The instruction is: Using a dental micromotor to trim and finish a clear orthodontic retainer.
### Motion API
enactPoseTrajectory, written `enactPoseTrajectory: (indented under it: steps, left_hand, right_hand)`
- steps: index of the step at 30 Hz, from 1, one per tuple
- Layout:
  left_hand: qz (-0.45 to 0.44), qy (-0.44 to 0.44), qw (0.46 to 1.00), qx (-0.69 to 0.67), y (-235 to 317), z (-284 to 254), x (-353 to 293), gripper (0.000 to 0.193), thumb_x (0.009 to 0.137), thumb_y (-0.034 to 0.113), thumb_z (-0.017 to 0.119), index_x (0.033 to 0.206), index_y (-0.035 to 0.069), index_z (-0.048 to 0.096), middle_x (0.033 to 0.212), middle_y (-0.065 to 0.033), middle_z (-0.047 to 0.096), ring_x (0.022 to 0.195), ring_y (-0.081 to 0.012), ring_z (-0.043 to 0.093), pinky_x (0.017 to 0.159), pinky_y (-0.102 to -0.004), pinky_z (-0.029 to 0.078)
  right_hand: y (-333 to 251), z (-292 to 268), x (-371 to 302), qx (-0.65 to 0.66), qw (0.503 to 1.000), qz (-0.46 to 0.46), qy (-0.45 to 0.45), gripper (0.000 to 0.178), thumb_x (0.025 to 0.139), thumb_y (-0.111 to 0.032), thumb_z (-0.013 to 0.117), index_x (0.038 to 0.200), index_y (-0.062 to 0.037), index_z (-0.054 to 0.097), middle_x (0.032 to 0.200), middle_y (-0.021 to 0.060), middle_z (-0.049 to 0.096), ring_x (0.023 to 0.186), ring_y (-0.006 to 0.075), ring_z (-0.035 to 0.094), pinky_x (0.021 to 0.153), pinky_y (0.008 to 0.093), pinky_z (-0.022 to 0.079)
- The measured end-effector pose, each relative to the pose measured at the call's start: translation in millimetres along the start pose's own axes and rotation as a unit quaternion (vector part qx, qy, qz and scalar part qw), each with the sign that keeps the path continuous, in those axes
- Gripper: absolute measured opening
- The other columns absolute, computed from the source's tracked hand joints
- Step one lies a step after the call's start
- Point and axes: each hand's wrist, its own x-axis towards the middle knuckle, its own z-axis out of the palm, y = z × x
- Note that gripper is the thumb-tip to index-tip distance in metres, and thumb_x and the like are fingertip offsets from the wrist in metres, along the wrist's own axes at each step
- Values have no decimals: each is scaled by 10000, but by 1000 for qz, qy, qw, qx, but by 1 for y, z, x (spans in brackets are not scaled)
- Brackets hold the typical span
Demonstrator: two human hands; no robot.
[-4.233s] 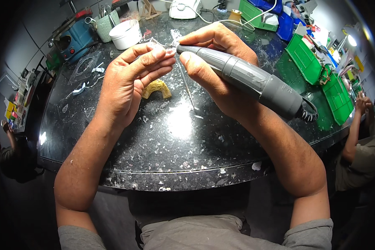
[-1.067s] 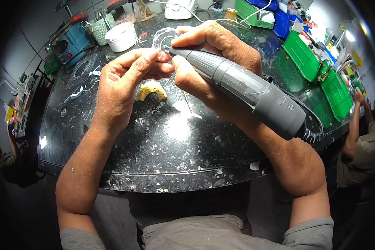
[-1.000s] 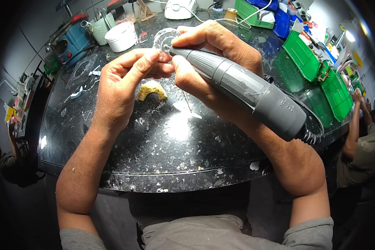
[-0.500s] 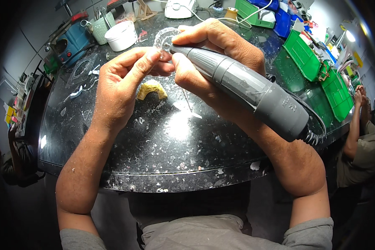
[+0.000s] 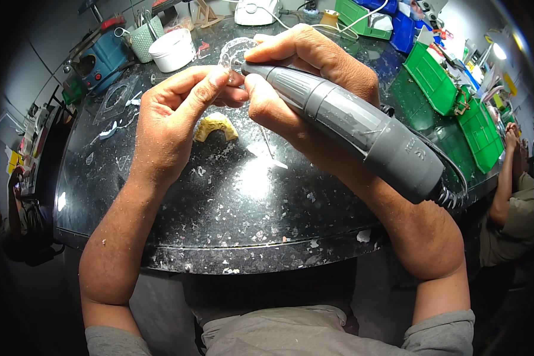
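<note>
Clear piece: a small transparent arch-shaped plastic piece [image 5: 236,54] sits in the upper middle of the frame, held above the counter between the two hands; most of it is hidden by fingers.
Left hand: the left hand [image 5: 175,121] is curled, thumb and forefinger pinching the clear piece at their tips, the other fingers folded beneath.
Handpiece: a thick grey rotary handpiece [image 5: 344,121] slants from the upper middle down to the right, its narrow nose meeting the clear piece; the bit itself is too small to make out.
Right hand: the right hand [image 5: 305,77] is wrapped shut around the front of the handpiece, thumb pressed beside the left fingertips.
Cable: a black coiled cable [image 5: 451,190] leaves the handpiece's rear end at right.
Yellow cast: a yellow dental cast [image 5: 215,126] lies on the counter just below the hands.
Counter: a dark speckled stone counter [image 5: 243,219], strewn with pale chips, fills the middle.
White tub: a round white tub [image 5: 172,50] stands at upper left.
Green bins: green bins [image 5: 451,101] line the upper right.
Other person: another person's arm [image 5: 507,172] shows at the right edge.
</note>
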Motion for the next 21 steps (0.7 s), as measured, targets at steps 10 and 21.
enactPoseTrajectory:
  steps: [10, 21]
  left_hand:
    - [6, -6, 1000, -1, -1, -1, 0, 263, 1013, 198, 611, 1111, -26, 708, 970, -98, 746, 924, -148, 706, 898, -289, 549]
    - [8, -6, 1000, 5, -1, 0, -1, 261, 1012, 194, 614, 1115, -26, 710, 982, -106, 745, 929, -157, 711, 899, -293, 553]
  right_hand:
    - [-2, -1, 1, -3, 1000, 5, 1, 243, 791, -22, 744, 1022, 9, 673, 1013, 101, 707, 977, 149, 697, 879, 276, 556]
    - [-4, -2, 2, -18, 1000, 0, 5, 244, 809, -33, 746, 1039, 4, 675, 998, 92, 701, 943, 142, 701, 854, 271, 563]
